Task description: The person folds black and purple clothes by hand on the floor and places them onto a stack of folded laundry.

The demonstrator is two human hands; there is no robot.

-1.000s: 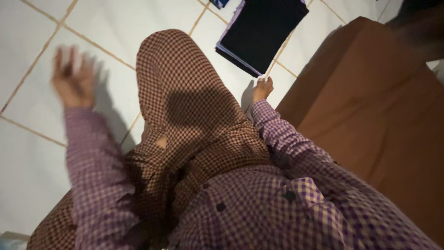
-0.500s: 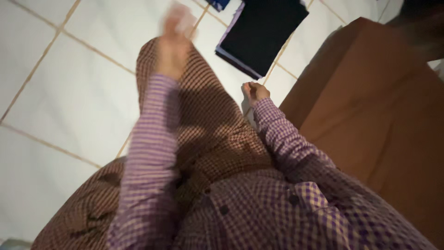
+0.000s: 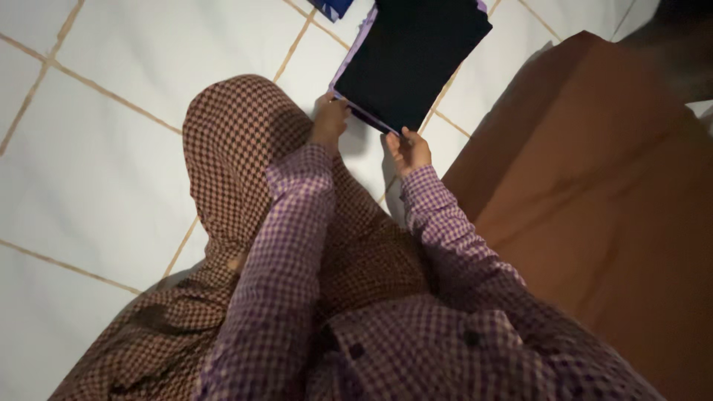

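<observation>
Two hands at the near edge of a stack of folded dark cloth (image 3: 412, 56): left hand (image 3: 329, 122) curled, fingers closed on the near left corner; right hand (image 3: 408, 151) curled too, pinching the near right corner. Flat, rectangular, matte navy on top, with thin lilac edges showing beneath (several layers, count unclear). Lying on a glossy white tiled floor (image 3: 134, 178) with tan grout lines. Checked brown fabric over the knee (image 3: 238, 148), purple gingham sleeves (image 3: 290, 245). Smooth brown furniture (image 3: 609, 193) just to the right.
</observation>
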